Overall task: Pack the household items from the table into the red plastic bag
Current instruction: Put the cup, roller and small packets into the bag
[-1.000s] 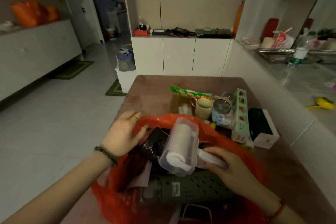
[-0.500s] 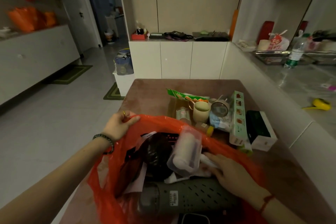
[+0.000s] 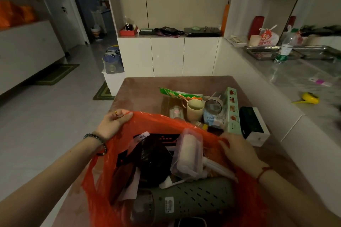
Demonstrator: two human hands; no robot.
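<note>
Squarely between left hand (image 3: 112, 124) and right hand (image 3: 239, 150), rim in both: red plastic bag (image 3: 156, 121).

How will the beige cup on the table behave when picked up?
The beige cup looks like stiff plastic and seems empty, so it is probably light and keeps its shape. It stands upright with a handle on its side, so gripping should be easy. The glass jar lies close beside it; a sideways pull might knock that.
</note>
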